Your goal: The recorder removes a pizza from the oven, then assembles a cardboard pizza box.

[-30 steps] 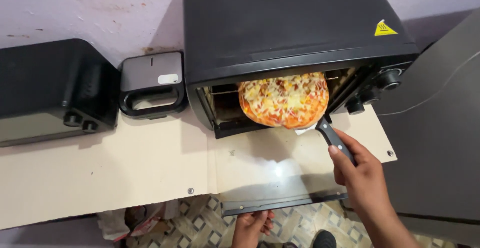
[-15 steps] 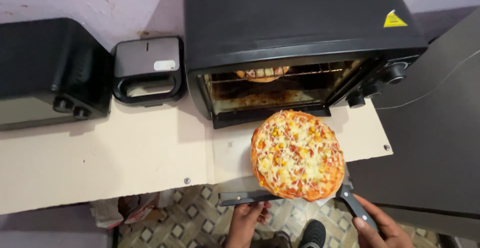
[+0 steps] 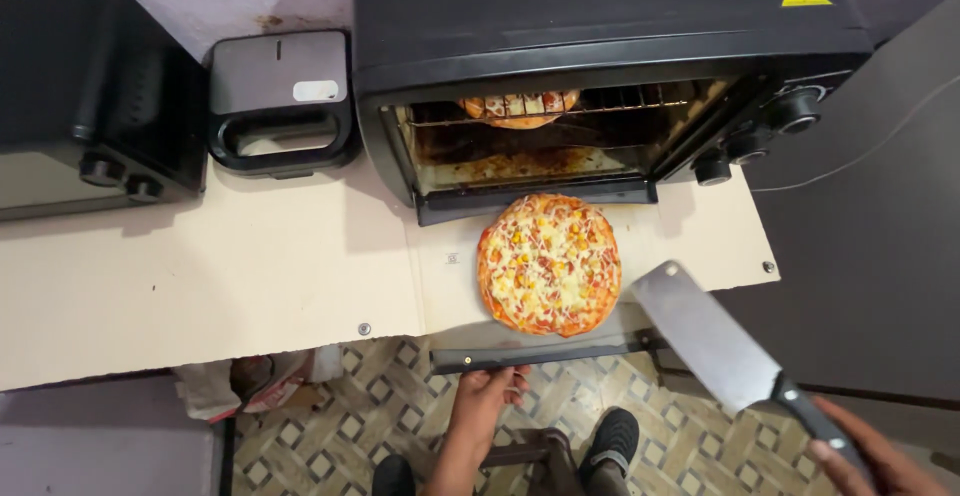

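A baked pizza (image 3: 548, 263) with cheese and corn lies on the lowered glass door of the black oven (image 3: 600, 16), just in front of its opening. My left hand (image 3: 487, 391) grips the door's black handle bar (image 3: 540, 352) from below. My right hand (image 3: 872, 461), at the bottom right corner, holds the black handle of a broad metal cleaver-like blade (image 3: 708, 334). The blade is bare and hangs to the right of the pizza, apart from it. A second pizza (image 3: 518, 106) sits on the wire rack inside the oven.
A grey sandwich maker (image 3: 282, 101) and another black appliance (image 3: 90, 96) stand left of the oven on the cream counter (image 3: 200, 276). A grey panel (image 3: 870, 256) rises at the right. Below are patterned floor tiles, my black shoes (image 3: 610, 438) and a crumpled bag (image 3: 240, 381).
The pizza came out of the oven on the blade and now rests on the open door. The blade has pulled away to the right, bare. My left hand stays at the door handle.
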